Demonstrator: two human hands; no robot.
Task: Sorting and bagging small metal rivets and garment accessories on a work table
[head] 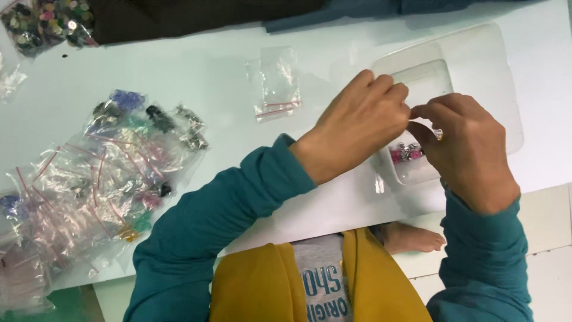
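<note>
My left hand (pixel 356 126) and my right hand (pixel 471 152) meet over a clear plastic tray (pixel 476 65) on the white table. Thumb and forefinger of both hands pinch together at the same spot, gripping something thin and clear that I cannot make out. Under them, inside the tray's well, lie several small pink and silver beads (pixel 406 153). Both arms wear teal sleeves.
An empty small zip bag (pixel 276 83) lies left of the tray. A heap of zip bags (pixel 101 173) with coloured beads covers the table's left side. A bag of sequins (pixel 44 21) sits at the far left corner. A bare foot (pixel 411 238) shows below the table edge.
</note>
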